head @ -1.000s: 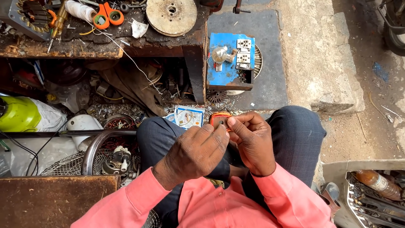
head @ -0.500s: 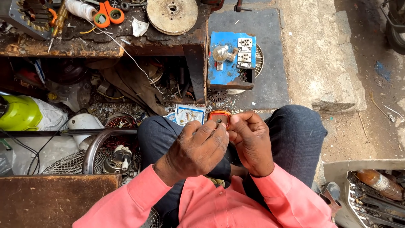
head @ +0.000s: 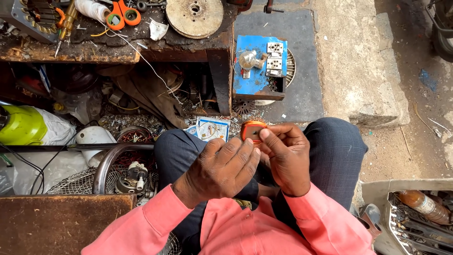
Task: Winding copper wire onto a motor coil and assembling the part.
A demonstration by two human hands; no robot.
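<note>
A view from above of a seated person in a pink long-sleeved shirt and dark trousers, both hands raised over the lap. The right hand (head: 285, 158) pinches a small round orange coil-like part (head: 252, 131) between thumb and fingertips, closed firmly on it just above the knees. The left hand (head: 219, 170) lies close beside the right, palm down, fingers curled loosely together and touching the lower edge of the part — whether it actually grips the part cannot be told. Beyond the knees, on the ground, lies a small blue-and-white packet (head: 210, 128). Ahead stands a blue wooden board (head: 252, 75) carrying white sockets and a metal bulb holder, resting on a grey mat (head: 302, 71). To the upper left is a worn wooden bench (head: 118, 47) with orange-handled scissors (head: 121, 14), a spool of white thread (head: 92, 9) and a round metal disc (head: 194, 17) on top — under it, a clutter of wires and parts. At far left sits a lime-green object (head: 21, 125), and below it a wire fan guard (head: 75, 182).
</note>
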